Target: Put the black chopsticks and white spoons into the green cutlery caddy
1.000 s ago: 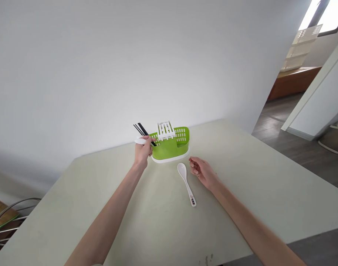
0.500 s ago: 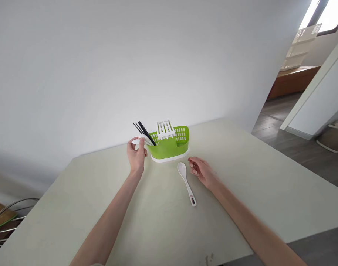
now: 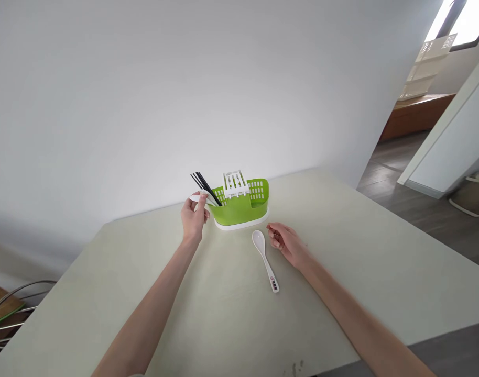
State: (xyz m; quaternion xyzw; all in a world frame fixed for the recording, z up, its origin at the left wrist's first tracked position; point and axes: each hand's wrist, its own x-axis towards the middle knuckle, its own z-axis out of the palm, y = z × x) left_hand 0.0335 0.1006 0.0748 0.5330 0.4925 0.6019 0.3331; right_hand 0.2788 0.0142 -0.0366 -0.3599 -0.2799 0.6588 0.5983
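Note:
A green cutlery holder (image 3: 237, 212) with a white base and a white slatted top piece stands near the wall. Black chopsticks (image 3: 203, 183) lean out of its left compartment. At that end, my left hand (image 3: 193, 220) pinches a white spoon (image 3: 194, 198); its far part is partly hidden by the fingers and the holder's rim. In front of the holder a second white spoon (image 3: 264, 259) lies on the table, bowl toward the holder and printed handle toward me. Just right of its bowl rests my right hand (image 3: 286, 243), fingers curled closed, with nothing visible in them.
The pale table (image 3: 224, 314) meets a white wall (image 3: 239, 94) behind the holder. A wire rack (image 3: 19, 314) with a board shows beyond the table's left edge. To the right are a grey floor (image 3: 412, 209) and a doorway.
My left hand has shifted slightly, and the white spoon it pinches has tilted a little, with less of it showing past the fingers. The right hand and the table spoon stay put.

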